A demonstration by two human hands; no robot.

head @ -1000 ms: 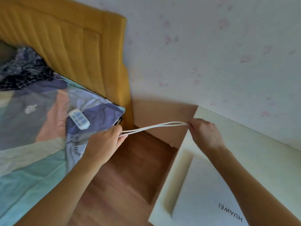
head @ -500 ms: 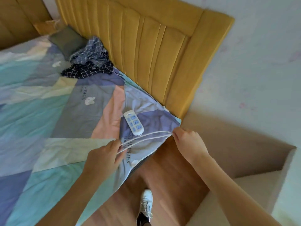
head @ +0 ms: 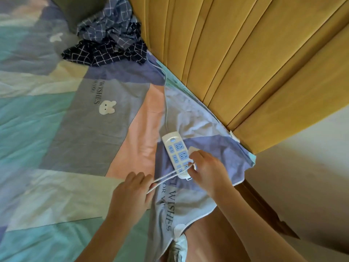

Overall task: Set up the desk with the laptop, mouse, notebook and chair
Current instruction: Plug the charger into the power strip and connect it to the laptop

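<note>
A white power strip (head: 175, 152) with blue sockets lies on the bed's patchwork sheet (head: 56, 129), near the corner by the headboard. My right hand (head: 205, 169) rests on the strip's near end, closed on a white charger plug and its doubled white cable (head: 166, 177). The cable runs left and down to my left hand (head: 132, 195), which is closed on its other end. The strip's own grey lead (head: 165, 103) runs up the sheet toward the headboard. The laptop, mouse, notebook and chair are out of view.
The yellow padded headboard (head: 245, 63) stands along the right of the bed. A crumpled dark checked cloth (head: 109, 38) lies at the head of the bed. Wooden floor (head: 207, 242) and a white shoe (head: 178, 248) show below the sheet's corner.
My view has swung from the desk and laptop to the bed. Both hands have carried the white cable leftward, and my right hand has arrived at the power strip.
</note>
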